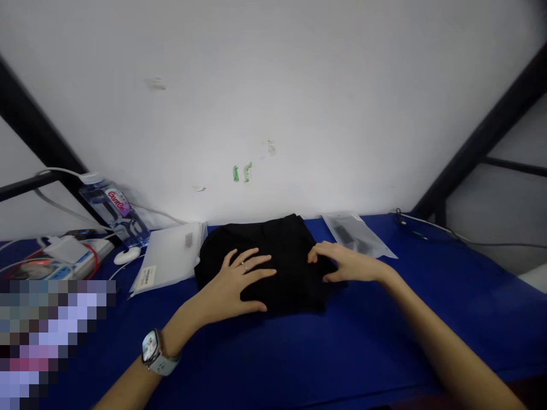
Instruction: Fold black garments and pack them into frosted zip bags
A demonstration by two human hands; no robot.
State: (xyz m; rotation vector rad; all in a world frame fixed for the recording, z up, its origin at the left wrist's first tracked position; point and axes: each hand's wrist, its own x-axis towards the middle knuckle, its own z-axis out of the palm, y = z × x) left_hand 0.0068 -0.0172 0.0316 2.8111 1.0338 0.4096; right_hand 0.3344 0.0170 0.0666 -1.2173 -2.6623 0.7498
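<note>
A folded black garment (273, 250) lies on the blue tabletop (376, 324), against the wall. My left hand (239, 282) rests flat on its near left part, fingers spread, with a ring on one finger. A smartwatch (150, 348) sits on that wrist. From the right, my right hand (346, 263) curls around the garment's right edge, its fingers on top and its thumb near the lower fold. The cloth's shape under the hands is hard to read because it is so dark.
Behind the garment lie a translucent plastic bag (354, 234) and a white flat package (168, 256). Further left are a white mouse (127, 255), a water bottle (113, 208) and a power strip (72, 251) with cables. A pixelated patch covers the lower left corner.
</note>
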